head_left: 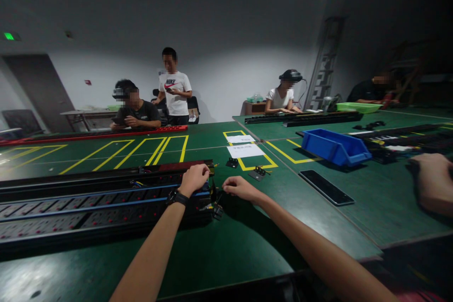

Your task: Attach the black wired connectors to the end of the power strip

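Long black power strips (116,212) with rows of sockets, red dots and blue edges lie across the left of the table. My left hand (194,180), wearing a black wristband, rests on their right end with its fingers curled over it. Just right of that end, my right hand (242,189) has thumb and forefinger pinched together; what lies between them is too small to make out. Wires and a small black end piece (217,212) hang at the strips' end, between and below my hands. Small black plates with wires (257,173) lie beyond my right hand.
A dark phone (326,187) and a blue bin (334,147) are on the right. Another person's hand (433,181) reaches in at the right edge. Paper sheets (246,151) lie by yellow tape outlines. Several people are around the table's far side.
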`<state>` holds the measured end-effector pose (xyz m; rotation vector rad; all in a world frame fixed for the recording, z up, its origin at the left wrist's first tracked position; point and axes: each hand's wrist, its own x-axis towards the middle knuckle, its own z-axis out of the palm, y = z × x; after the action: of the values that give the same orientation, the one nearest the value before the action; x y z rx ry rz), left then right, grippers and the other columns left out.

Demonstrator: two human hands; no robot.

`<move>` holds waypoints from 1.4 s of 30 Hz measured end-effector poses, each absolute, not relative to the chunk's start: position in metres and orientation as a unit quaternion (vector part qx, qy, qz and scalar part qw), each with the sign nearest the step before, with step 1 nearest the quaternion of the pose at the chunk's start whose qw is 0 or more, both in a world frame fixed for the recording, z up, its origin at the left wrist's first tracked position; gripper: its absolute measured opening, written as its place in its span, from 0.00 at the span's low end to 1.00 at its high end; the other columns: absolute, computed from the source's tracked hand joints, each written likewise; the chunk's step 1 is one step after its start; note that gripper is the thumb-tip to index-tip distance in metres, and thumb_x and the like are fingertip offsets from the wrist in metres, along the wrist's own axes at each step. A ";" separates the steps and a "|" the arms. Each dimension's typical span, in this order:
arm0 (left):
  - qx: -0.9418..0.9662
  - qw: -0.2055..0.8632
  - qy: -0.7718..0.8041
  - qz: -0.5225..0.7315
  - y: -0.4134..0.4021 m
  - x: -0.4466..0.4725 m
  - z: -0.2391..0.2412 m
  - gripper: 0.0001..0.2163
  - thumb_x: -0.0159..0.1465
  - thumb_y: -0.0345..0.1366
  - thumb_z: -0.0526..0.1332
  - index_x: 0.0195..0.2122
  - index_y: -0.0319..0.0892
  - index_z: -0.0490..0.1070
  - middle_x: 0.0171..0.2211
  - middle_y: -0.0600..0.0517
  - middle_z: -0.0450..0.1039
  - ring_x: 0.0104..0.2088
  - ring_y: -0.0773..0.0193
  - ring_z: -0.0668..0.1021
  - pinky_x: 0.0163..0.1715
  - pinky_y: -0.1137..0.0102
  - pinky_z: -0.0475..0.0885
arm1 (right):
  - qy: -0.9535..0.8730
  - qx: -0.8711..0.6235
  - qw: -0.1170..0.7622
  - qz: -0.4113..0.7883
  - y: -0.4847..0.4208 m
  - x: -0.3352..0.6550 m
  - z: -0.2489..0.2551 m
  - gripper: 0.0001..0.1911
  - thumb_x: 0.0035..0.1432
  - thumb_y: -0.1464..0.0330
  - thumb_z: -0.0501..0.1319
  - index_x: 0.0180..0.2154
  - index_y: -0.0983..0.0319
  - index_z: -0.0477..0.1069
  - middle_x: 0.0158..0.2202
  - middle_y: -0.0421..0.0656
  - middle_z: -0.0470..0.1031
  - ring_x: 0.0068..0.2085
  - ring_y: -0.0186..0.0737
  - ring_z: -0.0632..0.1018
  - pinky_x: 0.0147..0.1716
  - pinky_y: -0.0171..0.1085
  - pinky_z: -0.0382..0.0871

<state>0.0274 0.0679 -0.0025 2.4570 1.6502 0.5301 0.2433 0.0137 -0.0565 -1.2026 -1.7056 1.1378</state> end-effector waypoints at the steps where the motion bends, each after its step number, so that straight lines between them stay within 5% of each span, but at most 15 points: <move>1: 0.815 0.069 0.548 0.175 0.068 0.027 -0.002 0.12 0.67 0.42 0.56 0.43 0.51 0.79 0.46 0.50 0.82 0.47 0.53 0.81 0.45 0.64 0.74 | -0.666 -0.470 0.372 0.444 0.014 0.243 -0.056 0.07 0.51 0.68 0.63 0.33 0.63 0.76 0.28 0.39 0.74 0.26 0.33 0.70 0.28 0.32 0.63; 36: 0.820 0.057 0.541 0.178 0.071 0.025 -0.007 0.11 0.68 0.43 0.56 0.42 0.51 0.78 0.44 0.51 0.82 0.46 0.55 0.81 0.44 0.65 0.73 | -0.683 -0.477 0.351 0.427 0.013 0.241 -0.057 0.06 0.55 0.69 0.61 0.34 0.64 0.75 0.29 0.39 0.75 0.27 0.33 0.71 0.29 0.32 0.64; 42: 0.818 0.061 0.545 0.174 0.072 0.026 -0.007 0.12 0.68 0.44 0.55 0.43 0.51 0.78 0.46 0.51 0.82 0.46 0.54 0.81 0.44 0.64 0.74 | -0.734 -0.574 0.299 0.204 0.012 0.254 -0.047 0.08 0.63 0.68 0.59 0.38 0.62 0.76 0.35 0.43 0.80 0.35 0.38 0.77 0.35 0.34 0.65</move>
<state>0.0260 0.0718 -0.0066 2.4744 1.6495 0.5256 0.2544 0.0116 -0.0466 -1.5255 -1.9511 0.5417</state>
